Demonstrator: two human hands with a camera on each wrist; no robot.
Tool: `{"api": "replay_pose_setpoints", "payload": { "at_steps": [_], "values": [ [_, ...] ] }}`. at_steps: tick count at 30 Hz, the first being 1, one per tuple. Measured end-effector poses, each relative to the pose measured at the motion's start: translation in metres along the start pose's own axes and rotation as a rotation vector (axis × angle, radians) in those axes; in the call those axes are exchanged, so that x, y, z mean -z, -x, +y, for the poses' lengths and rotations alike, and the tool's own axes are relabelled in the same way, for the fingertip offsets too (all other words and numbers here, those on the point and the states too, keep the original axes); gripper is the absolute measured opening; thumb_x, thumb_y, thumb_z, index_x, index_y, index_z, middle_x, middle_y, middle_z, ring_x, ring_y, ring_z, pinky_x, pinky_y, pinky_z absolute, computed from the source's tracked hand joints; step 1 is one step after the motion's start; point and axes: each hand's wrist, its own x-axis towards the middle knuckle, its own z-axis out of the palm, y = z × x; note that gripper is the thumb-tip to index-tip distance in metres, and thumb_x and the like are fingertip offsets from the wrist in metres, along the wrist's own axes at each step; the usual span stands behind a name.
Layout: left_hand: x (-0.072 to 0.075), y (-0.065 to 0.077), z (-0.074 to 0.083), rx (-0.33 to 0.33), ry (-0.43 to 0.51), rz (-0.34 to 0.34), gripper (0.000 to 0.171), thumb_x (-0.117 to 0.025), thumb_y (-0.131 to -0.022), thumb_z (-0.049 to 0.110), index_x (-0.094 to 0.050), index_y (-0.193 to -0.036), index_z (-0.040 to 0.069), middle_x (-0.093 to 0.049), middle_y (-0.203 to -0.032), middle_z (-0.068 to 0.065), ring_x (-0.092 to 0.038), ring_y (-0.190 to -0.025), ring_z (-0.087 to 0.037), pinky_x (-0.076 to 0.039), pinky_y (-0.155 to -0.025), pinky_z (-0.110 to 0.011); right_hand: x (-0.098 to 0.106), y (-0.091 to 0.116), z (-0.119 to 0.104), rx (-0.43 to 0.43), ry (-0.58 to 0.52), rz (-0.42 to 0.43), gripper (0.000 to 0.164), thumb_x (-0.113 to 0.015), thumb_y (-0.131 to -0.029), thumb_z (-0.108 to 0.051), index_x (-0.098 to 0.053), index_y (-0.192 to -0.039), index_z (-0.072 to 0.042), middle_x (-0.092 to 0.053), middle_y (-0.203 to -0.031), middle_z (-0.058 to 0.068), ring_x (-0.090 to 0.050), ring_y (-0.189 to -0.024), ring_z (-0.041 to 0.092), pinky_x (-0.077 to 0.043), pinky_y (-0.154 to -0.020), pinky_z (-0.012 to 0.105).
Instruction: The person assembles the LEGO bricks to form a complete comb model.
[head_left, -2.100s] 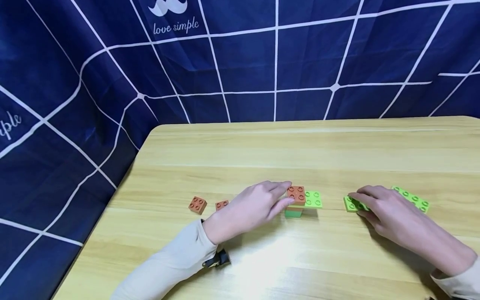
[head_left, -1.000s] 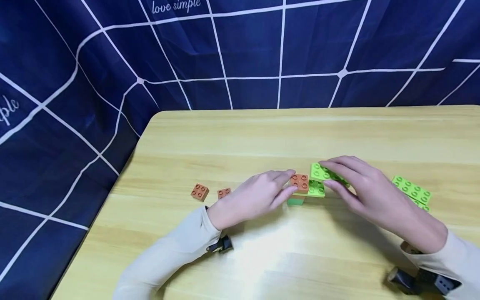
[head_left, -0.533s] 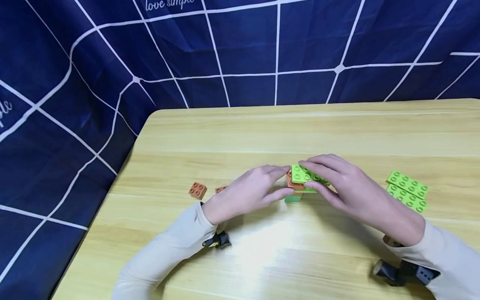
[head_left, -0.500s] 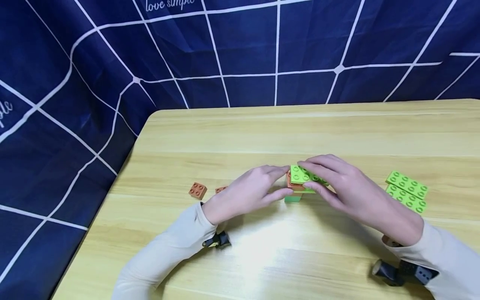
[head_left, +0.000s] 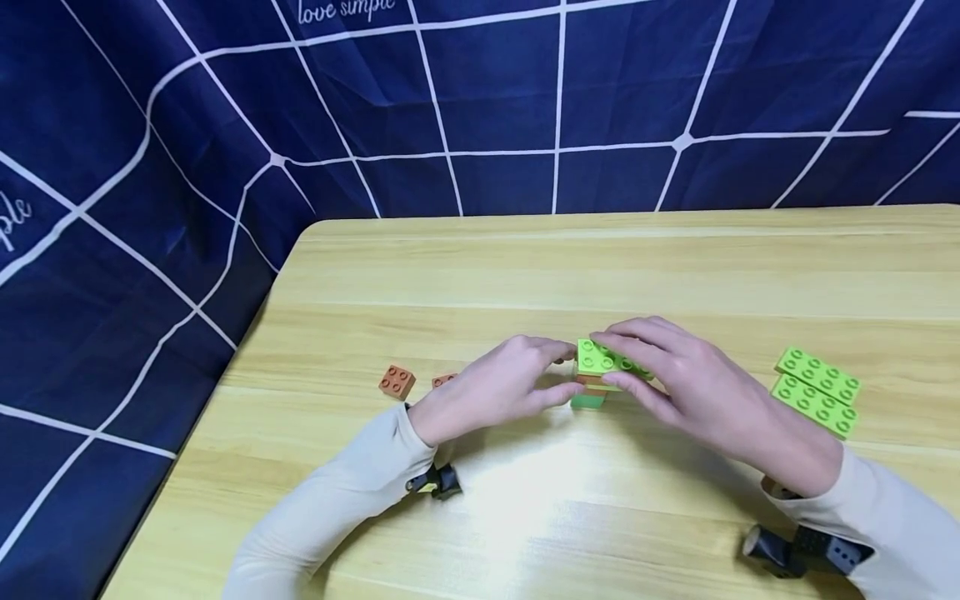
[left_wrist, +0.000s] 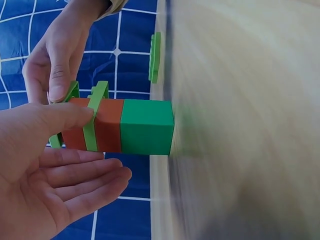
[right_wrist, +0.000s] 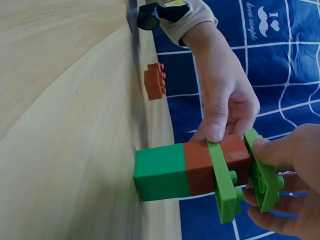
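A stack of toy bricks stands on the table: a green block (left_wrist: 148,127) at the bottom, an orange brick (left_wrist: 109,125), a light green plate (right_wrist: 223,182), another orange brick (right_wrist: 235,156) and a second light green plate (head_left: 597,357) on top. My right hand (head_left: 693,383) pinches the top plate, thumb on the near side and fingers over the far side. My left hand (head_left: 498,387) holds the stack from the left. Its thumb (left_wrist: 75,116) lies along the lower plate; the other fingers pass beside and behind the stack. The top plate lies over the upper orange brick.
Two light green plates (head_left: 817,387) lie side by side on the right of the table. To the left are an orange brick (head_left: 397,382) and a second orange brick (head_left: 442,379), partly hidden by my left hand. A dark blue curtain (head_left: 487,108) hangs behind the table.
My right hand has picked up a light green plate at the right, carried it left and lowered it onto the stack. My left hand stays at the stack; its index finger has drawn slightly back.
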Motion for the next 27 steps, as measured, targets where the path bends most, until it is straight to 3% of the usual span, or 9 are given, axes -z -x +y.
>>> {"api": "replay_pose_setpoints", "payload": {
  "at_steps": [8,14,19,27],
  "values": [
    [-0.0014,0.0031,-0.002,0.032,0.0,-0.022,0.039,-0.058,-0.098,0.027,-0.059,-0.124,-0.002,-0.066,-0.119,-0.016,-0.063,-0.111,-0.021,-0.047,-0.096,-0.02,0.0008,0.0005,-0.0012,-0.017,-0.013,-0.02,0.058,-0.033,-0.103,-0.045,-0.065,-0.117,0.001,-0.065,-0.108,0.011,-0.063,-0.096,0.026,-0.057,-0.077,0.04],
    [0.0021,0.0033,-0.0008,0.019,0.05,0.015,0.048,-0.056,-0.099,0.032,-0.051,-0.134,0.0,-0.065,-0.121,-0.013,-0.063,-0.11,-0.018,-0.048,-0.094,-0.019,0.0012,0.0009,-0.0003,-0.03,-0.011,-0.046,0.058,-0.033,-0.102,-0.047,-0.063,-0.122,-0.002,-0.067,-0.108,0.01,-0.065,-0.096,0.028,-0.057,-0.078,0.045],
    [0.0037,0.0023,0.0015,-0.005,0.088,0.052,0.044,-0.056,-0.099,0.032,-0.053,-0.131,0.002,-0.066,-0.119,-0.009,-0.063,-0.107,-0.014,-0.047,-0.093,-0.016,0.0017,0.0017,0.0003,-0.036,-0.012,-0.051,0.055,-0.036,-0.102,-0.046,-0.063,-0.124,-0.004,-0.068,-0.107,0.01,-0.066,-0.094,0.027,-0.057,-0.076,0.044],
    [0.0054,0.0008,0.0029,-0.015,0.102,0.106,0.044,-0.062,-0.096,0.026,-0.054,-0.131,0.0,-0.064,-0.122,-0.011,-0.064,-0.102,-0.016,-0.049,-0.09,-0.017,0.0025,0.0025,0.0005,-0.044,-0.011,-0.05,0.06,-0.037,-0.101,-0.048,-0.062,-0.123,0.002,-0.069,-0.111,0.016,-0.066,-0.098,0.033,-0.056,-0.079,0.048]
  ]
}}
